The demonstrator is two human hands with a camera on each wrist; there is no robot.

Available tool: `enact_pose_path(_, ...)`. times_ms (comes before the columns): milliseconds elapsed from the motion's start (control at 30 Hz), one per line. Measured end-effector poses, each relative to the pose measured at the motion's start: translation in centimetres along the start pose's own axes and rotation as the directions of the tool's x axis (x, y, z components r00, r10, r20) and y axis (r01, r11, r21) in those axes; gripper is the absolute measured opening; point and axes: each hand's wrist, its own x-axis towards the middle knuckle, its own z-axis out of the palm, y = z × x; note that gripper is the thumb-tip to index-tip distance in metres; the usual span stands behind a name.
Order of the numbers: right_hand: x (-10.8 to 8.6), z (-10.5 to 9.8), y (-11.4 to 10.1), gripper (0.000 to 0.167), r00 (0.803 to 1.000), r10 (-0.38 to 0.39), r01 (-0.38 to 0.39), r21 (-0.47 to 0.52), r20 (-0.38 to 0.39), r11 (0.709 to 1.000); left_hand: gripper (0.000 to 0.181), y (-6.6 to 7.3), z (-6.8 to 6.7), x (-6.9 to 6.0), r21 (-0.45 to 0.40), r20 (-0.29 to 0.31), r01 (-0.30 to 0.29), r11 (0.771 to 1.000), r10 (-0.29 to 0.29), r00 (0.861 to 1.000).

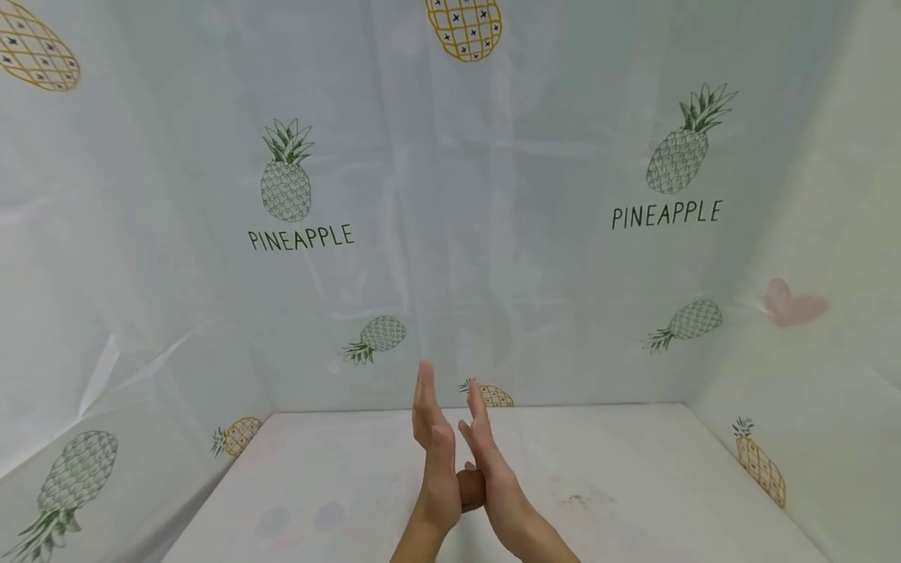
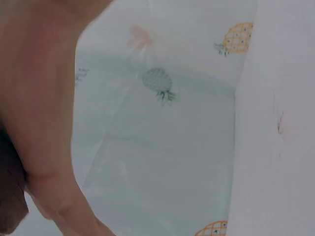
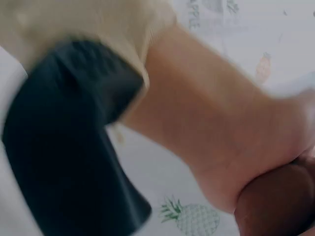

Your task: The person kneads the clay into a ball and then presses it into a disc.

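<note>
A brown lump (image 1: pixel 472 489) sits between the two palms in the head view, low and near the middle. My left hand (image 1: pixel 438 461) presses it from the left, its fingers straight and pointing up. From the right, my right hand (image 1: pixel 501 489) rests its palm against the lump, fingers also extended. The fingertips of the two hands stand apart. In the left wrist view the dark lump (image 2: pixel 11 191) shows at the lower left edge beside a hand (image 2: pixel 44 103). The right wrist view has the lump (image 3: pixel 278 201) at lower right, partly hidden, against a palm's heel.
A white table (image 1: pixel 317 453) with faint stains lies under the hands. Pineapple-printed sheeting (image 1: pixel 450 234) rises behind it and at both sides. In the right wrist view, a black object (image 3: pixel 69 147) and a beige sleeve (image 3: pixel 113 22) are by a forearm.
</note>
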Motion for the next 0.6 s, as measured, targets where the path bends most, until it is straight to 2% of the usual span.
enact_pose_path(67, -0.2, 0.4, -0.3, 0.05, 1.0, 0.014, -0.014, -0.02, 0.014, 1.0, 0.06, -0.3, -0.5, 0.4, 0.042, -0.059, 0.002, 0.999, 0.001, 0.998)
enact_pose_path(167, -0.7, 0.9, -0.6, 0.051, 1.0, -0.015, 0.015, -0.021, 0.017, 1.0, 0.061, -0.9, -0.9, 0.8, 0.128, -0.127, 0.01, 0.992, 0.007, 0.992)
enact_pose_path(233, -0.9, 1.2, -0.8, 0.053, 0.999, -0.044, 0.044, -0.017, 0.0, 0.999, 0.061, -1.1, -1.0, 1.0, 0.147, -0.154, 0.033, 0.989, -0.01, 0.988)
enact_pose_path(300, -1.0, 1.4, -0.8, 0.055, 0.996, -0.089, 0.089, -0.019, -0.029, 0.996, 0.06, -1.3, -0.9, 1.0, 0.132, -0.156, 0.056, 0.99, -0.035, 0.987)
enact_pose_path(400, -0.9, 1.3, -0.8, 0.057, 0.982, -0.176, 0.174, -0.027, -0.074, 0.984, 0.059, -1.2, -0.1, 0.6, 0.066, -0.107, 0.099, 0.993, -0.091, 0.99)
enact_pose_path(467, -0.9, 0.8, -0.9, 0.059, 0.966, -0.235, 0.233, -0.032, -0.107, 0.972, 0.059, -0.9, 0.6, 0.2, 0.036, -0.049, 0.13, 0.991, -0.129, 0.99)
enact_pose_path(533, -0.8, 0.2, -1.2, 0.061, 0.945, -0.298, 0.297, -0.026, -0.133, 0.954, 0.059, -0.5, 1.4, -0.4, 0.02, 0.018, 0.158, 0.987, -0.158, 0.987)
enact_pose_path(600, -0.8, -0.4, -1.5, 0.062, 0.923, -0.353, 0.353, -0.026, -0.152, 0.935, 0.058, 0.0, 2.0, -0.9, -0.019, 0.086, 0.193, 0.981, -0.191, 0.978)
